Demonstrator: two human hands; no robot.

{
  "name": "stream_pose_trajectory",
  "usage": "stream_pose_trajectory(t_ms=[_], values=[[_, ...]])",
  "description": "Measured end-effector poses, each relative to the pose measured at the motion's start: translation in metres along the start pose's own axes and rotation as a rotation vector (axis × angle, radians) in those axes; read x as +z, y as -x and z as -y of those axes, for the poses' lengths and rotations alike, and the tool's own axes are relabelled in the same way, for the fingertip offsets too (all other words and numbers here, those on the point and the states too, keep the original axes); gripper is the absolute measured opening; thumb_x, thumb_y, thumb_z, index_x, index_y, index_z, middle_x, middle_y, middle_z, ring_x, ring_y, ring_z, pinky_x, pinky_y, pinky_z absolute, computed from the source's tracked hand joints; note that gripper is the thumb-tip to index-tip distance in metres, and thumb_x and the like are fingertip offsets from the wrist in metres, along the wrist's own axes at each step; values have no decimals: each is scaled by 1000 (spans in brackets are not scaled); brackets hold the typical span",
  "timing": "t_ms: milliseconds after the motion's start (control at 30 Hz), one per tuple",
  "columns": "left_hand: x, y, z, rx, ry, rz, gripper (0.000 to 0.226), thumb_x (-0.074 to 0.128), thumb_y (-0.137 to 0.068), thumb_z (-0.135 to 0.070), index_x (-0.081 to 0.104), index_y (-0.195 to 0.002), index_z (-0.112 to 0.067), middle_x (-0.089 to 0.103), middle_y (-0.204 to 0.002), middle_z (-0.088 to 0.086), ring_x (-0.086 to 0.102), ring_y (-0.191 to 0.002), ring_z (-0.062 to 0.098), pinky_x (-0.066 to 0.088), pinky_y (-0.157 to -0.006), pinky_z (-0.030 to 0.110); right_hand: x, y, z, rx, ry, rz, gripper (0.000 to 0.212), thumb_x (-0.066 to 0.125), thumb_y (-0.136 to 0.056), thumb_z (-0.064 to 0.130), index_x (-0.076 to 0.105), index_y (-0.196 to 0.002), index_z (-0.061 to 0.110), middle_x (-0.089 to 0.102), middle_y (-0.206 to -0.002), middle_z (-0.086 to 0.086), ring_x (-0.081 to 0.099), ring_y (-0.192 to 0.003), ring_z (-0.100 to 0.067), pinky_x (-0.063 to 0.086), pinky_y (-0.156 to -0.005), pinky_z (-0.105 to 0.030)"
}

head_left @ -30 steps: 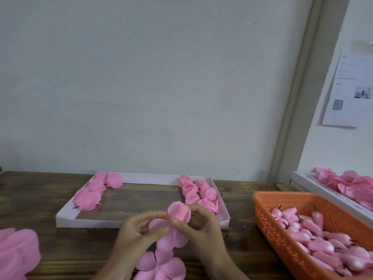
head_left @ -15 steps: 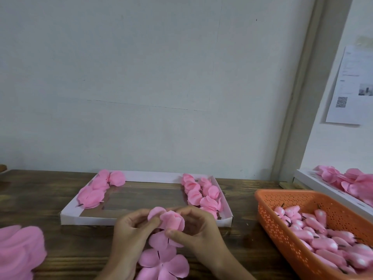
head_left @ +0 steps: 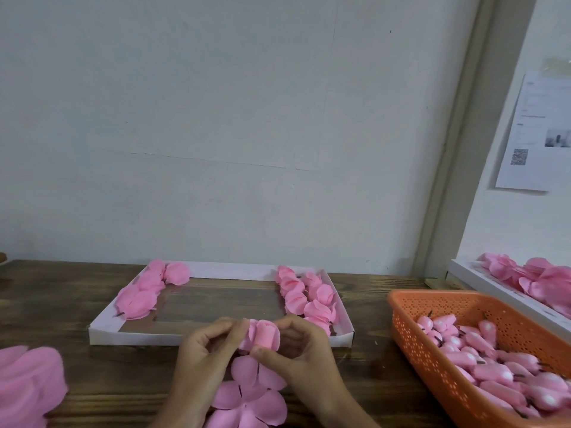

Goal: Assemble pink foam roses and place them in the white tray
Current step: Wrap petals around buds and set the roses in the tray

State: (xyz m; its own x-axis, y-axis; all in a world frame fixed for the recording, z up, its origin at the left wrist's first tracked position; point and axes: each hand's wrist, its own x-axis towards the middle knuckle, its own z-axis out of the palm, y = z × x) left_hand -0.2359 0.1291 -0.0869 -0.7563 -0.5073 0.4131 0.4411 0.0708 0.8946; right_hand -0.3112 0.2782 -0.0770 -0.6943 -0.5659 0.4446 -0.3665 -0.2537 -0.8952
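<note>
A half-wrapped pink foam rose (head_left: 262, 336) is held above the wooden table just in front of the white tray (head_left: 216, 338). My left hand (head_left: 207, 350) pinches its left side and my right hand (head_left: 296, 350) curls round its right side, thumb under the petals. Loose petals of the same piece (head_left: 250, 370) hang down below my fingers. Finished roses lie in the tray in a left group (head_left: 145, 291) and a right row (head_left: 304, 296). The middle of the tray is bare.
A flat pink petal cutout (head_left: 247, 406) lies on the table (head_left: 61, 304) under my hands. A pile of petals (head_left: 27, 384) sits at the left edge. An orange basket (head_left: 414, 338) with several pink buds stands right, a second white tray (head_left: 494, 291) behind it.
The upright petal has been folded down and wrapped round the bud, so the piece is now compact. Both hands have closed in around it and shifted slightly forward.
</note>
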Motion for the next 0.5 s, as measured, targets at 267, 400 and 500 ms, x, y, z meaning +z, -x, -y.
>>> stream_pose_trajectory(t_ms=[267,400,500], values=[[-2,-2,3,-29,34,-60,14,79,-73,-21,85,-84,-16,81,-88,11,78,-82,16,59,-68,20,-2,-2,1,21,-10,-26,12,83,-82,16,74,-85,22,79,-96,-15,76,-91,-25,60,-84,-44],[-4,-4,7,-62,57,-87,15,78,-75,-23,84,-85,-13,80,-87,16,76,-79,22,61,-69,24,-5,-1,1,14,32,-7,12,80,-86,8,73,-95,8,78,-96,-15,75,-90,-24,61,-81,-41],[-4,-3,6,-58,52,-70,13,78,-76,-23,84,-81,-13,80,-87,15,78,-82,22,61,-69,24,-5,0,1,-1,53,39,16,81,-85,5,75,-100,6,79,-100,-14,76,-97,-34,62,-87,-49]])
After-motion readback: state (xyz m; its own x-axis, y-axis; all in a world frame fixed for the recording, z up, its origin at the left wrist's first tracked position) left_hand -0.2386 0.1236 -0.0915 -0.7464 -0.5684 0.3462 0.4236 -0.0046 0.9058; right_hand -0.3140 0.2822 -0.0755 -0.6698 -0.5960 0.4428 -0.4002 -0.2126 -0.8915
